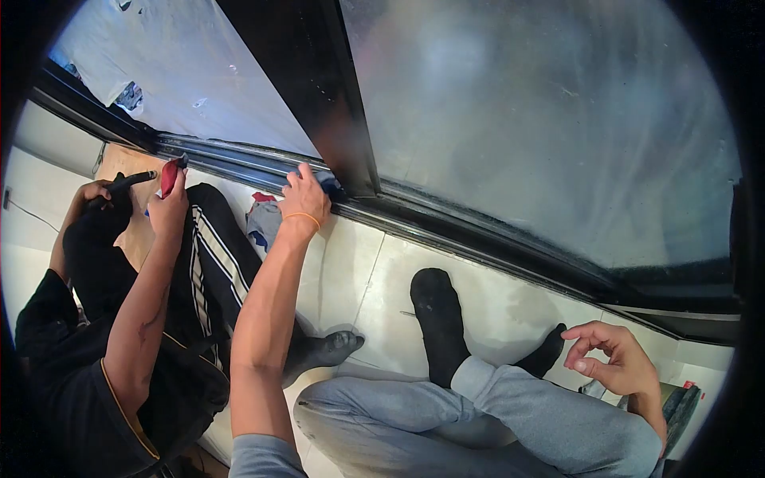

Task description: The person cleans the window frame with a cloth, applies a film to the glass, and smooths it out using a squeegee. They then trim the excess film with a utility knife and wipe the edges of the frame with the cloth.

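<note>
My left hand (pixel 306 197), with an orange band at the wrist, reaches to the bottom track (pixel 239 159) of a black-framed sliding glass door. Its fingers are bent over a dark blue-grey cloth (pixel 328 182), which shows beside them at the foot of the door's upright frame (pixel 319 95). Much of that cloth is hidden by the hand. Over my right knee hangs my right hand (pixel 612 355), fingers loosely curled and thumb apart, with nothing visible in it. A grey and red crumpled rag (pixel 263 221) lies on the floor just left of my left wrist.
A co-worker in dark clothes sits at the left; one of their hands (pixel 167 209) holds a red thing (pixel 170 177), the other a black handle-like thing (pixel 137 180). Their foot (pixel 335 347) is near my knee. A hazy glass pane (pixel 542 127) stands ahead of my black-socked foot (pixel 437 319).
</note>
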